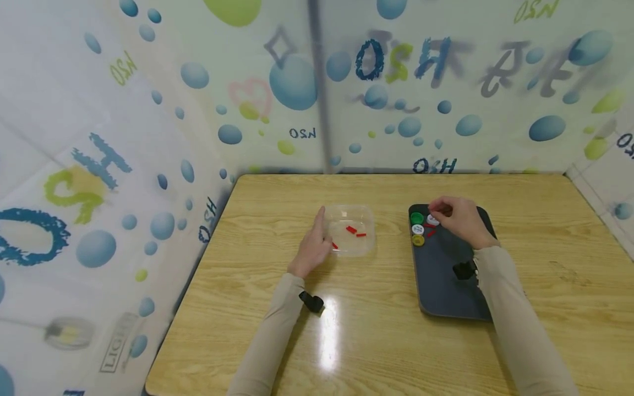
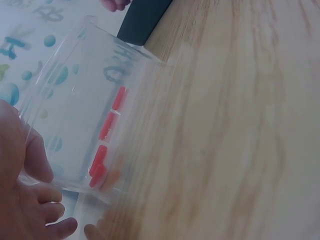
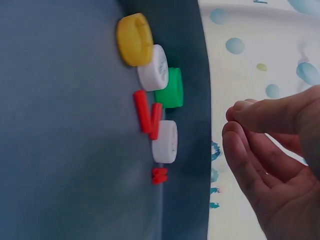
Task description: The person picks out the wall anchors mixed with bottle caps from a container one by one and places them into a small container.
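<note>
My left hand (image 1: 313,246) grips the near-left side of a clear plastic container (image 1: 364,250). In the left wrist view its thumb (image 2: 37,157) reaches over the rim and the other fingers stay outside. Several short red sticks (image 1: 351,229) lie on the container floor. My right hand (image 1: 458,217) hovers over the far end of a dark tray (image 1: 436,286), fingers bent and thumb close to the index fingertip; nothing shows between them. Below it are red sticks (image 3: 142,111), a white bottle cap (image 3: 165,142), another white cap (image 3: 154,70), a green cap (image 3: 172,89) and a yellow cap (image 3: 134,40).
The container and tray stand apart on a wood-grain table (image 1: 371,341), the tray to the right. A patterned wall covering (image 1: 436,137) rises behind the table's far edge and along its left side. Each wrist wears a small black camera (image 1: 312,302).
</note>
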The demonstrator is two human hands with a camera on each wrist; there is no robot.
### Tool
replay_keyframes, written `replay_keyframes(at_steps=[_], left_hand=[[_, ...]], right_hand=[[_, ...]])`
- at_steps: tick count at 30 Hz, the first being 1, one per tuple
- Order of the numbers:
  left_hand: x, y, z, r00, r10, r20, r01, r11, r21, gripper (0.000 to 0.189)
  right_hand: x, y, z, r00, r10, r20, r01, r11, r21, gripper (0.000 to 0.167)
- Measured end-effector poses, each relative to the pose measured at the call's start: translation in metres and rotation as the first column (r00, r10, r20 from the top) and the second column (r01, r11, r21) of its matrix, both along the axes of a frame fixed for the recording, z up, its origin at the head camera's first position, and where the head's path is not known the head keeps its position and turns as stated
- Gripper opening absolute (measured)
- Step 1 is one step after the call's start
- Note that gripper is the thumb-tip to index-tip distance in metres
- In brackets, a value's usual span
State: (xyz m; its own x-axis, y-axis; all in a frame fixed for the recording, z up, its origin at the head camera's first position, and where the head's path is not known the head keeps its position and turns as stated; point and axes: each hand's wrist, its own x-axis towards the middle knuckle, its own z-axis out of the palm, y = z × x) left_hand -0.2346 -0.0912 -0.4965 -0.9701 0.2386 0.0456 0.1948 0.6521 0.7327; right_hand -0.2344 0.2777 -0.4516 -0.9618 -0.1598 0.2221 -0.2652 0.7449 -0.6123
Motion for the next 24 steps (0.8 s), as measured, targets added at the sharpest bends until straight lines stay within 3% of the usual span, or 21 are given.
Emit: replay_keyframes(at_steps=[7,24], left_hand=[[-0.001,0.0,-0.001,1.0,0.0,0.013,0.0,1.0,-0.007,0.077],[-0.001,0.001,0.0,1.0,0.007,0.011,-0.007,1.0,-0.013,0.078]], right_hand=[[0.004,0.008,-0.006,0.999,-0.012,0.049,0.011,1.0,0.013,0.02],[-0.001,0.029,-0.025,0.996,-0.083,0.021,0.083,0.996,0.016,0.02]])
